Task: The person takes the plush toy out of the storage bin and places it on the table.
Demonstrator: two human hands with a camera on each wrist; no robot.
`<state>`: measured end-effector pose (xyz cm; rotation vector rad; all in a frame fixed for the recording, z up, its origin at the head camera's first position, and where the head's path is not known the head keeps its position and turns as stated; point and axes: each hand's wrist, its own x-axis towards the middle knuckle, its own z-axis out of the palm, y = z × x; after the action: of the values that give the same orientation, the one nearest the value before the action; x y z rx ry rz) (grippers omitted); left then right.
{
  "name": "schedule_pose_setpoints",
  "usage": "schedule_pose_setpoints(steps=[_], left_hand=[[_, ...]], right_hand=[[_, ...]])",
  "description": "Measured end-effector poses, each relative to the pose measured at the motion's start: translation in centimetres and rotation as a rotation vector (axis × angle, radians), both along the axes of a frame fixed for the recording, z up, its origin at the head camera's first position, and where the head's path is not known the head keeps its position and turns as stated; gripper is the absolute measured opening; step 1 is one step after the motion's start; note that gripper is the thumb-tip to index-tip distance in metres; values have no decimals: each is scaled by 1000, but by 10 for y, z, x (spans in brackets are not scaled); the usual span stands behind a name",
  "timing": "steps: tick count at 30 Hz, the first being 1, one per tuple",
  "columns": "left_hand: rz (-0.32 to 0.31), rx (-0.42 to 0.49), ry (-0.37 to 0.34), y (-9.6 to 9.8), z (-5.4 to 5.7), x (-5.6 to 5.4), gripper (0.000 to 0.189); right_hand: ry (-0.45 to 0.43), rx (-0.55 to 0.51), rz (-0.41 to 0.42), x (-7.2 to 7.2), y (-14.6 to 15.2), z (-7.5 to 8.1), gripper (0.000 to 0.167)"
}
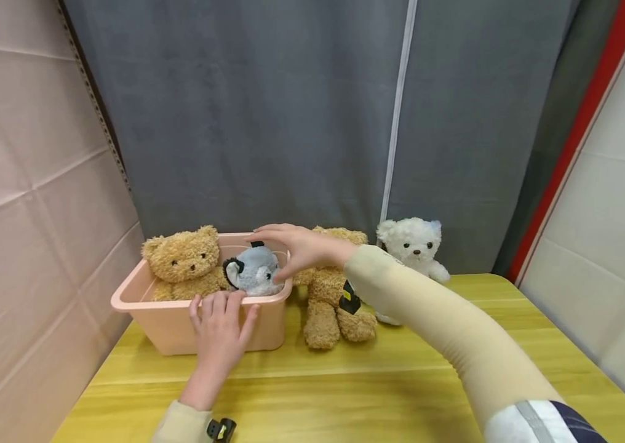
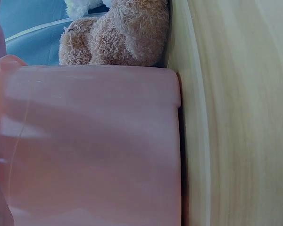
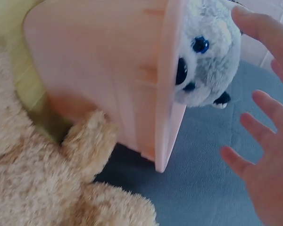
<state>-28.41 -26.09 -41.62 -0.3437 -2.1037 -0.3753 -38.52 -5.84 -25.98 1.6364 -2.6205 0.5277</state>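
A pink plastic bin (image 1: 152, 320) holds a tan teddy bear (image 1: 185, 261) on its left side and a grey-and-white plush animal (image 1: 254, 271) with black-tipped ears on its right. My left hand (image 1: 218, 329) grips the bin's front rim, fingers over the edge and thumb along the outer wall. Over the bin's right end, my right hand (image 1: 304, 249) reaches with fingers spread and thumb close to the plush's face. In the right wrist view, a gap shows between most fingers of that hand (image 3: 273, 127) and the grey plush (image 3: 212, 56); it holds nothing.
Another tan teddy bear (image 1: 326, 295) sits right of the bin, partly behind my right forearm. Farther right is a white teddy bear (image 1: 414, 246). All stand on a wooden table (image 1: 346, 394), with a grey curtain (image 1: 262, 123) behind and pale side walls.
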Motion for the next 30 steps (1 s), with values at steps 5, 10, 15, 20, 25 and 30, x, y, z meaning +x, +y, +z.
schedule_pose_setpoints(steps=[5, 10, 15, 20, 25, 30], left_hand=[[6, -6, -5, 0, 0, -1, 52], [4, -8, -9, 0, 0, -1, 54], [1, -7, -12, 0, 0, -1, 55], [6, -9, -12, 0, 0, 0, 53], [10, -11, -16, 0, 1, 0, 52], [6, -6, -28, 0, 1, 0, 52]], right_hand=[[-15, 58, 37, -5, -18, 2, 92], [-81, 83, 59, -11, -30, -1, 86], [-184, 142, 15, -15, -38, -5, 81], [-205, 166, 5, -15, -46, -7, 82], [-147, 210, -17, -12, -52, -8, 85], [-135, 236, -41, -10, -55, -12, 89]])
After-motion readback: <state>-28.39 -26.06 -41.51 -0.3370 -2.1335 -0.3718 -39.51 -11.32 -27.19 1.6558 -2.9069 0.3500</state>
